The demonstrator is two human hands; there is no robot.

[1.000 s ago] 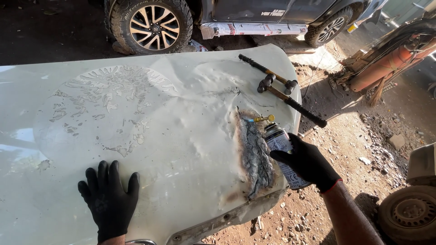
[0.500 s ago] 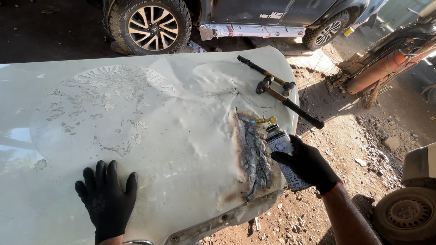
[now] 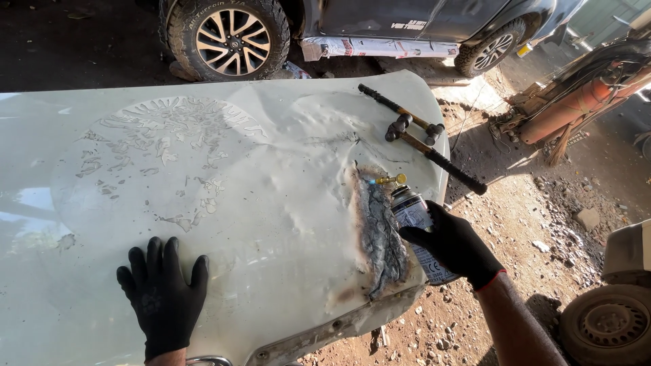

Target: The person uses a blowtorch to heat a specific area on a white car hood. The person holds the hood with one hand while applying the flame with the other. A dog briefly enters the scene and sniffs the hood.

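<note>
Honestly, I'd keep the left hand spread flat on the panel lower left while the right hand, wrapped around the gas torch can, sweeps slowly along the scorched strip right of centre.

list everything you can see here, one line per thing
car hood: 1, pale cream, lying flat across the frame, paint scorched and blistered near its right edge
hammers: 2, dark heads and handles, lying on the hood's far right corner
gas torch canister: 1, grey with brass nozzle, at the scorched strip
vehicle: 1, dark, parked behind
loose wheel: 1, dusty, bottom right on the dirt
gas cylinder: 1, orange, lying at right
left hand: black glove, flat on the hood
right hand: black glove, gripping the canister
</note>
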